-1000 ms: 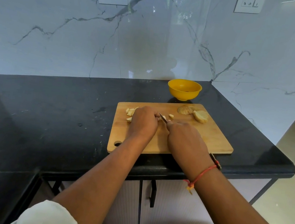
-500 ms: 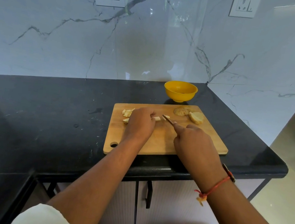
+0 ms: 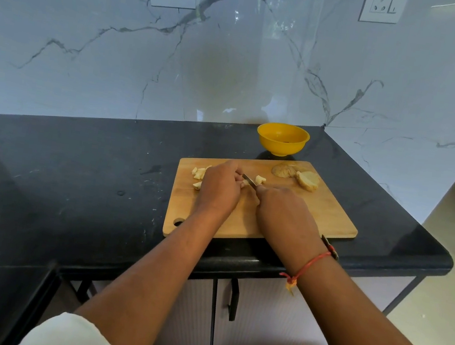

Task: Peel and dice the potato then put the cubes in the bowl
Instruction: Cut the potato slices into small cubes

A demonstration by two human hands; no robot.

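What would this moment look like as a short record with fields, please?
surface: black counter with a wooden cutting board on it
left hand: fingers curled on a potato piece on the board
right hand: grips the knife, blade beside the left fingers
cut cubes: small pile left of the left hand, one more right of the blade
larger potato chunks: far right corner of the board
bowl: yellow, on the counter behind the board, no cubes visible inside
stage: dicing, nothing transferred yet

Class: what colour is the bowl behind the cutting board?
Yellow: the bowl shows best in the head view.
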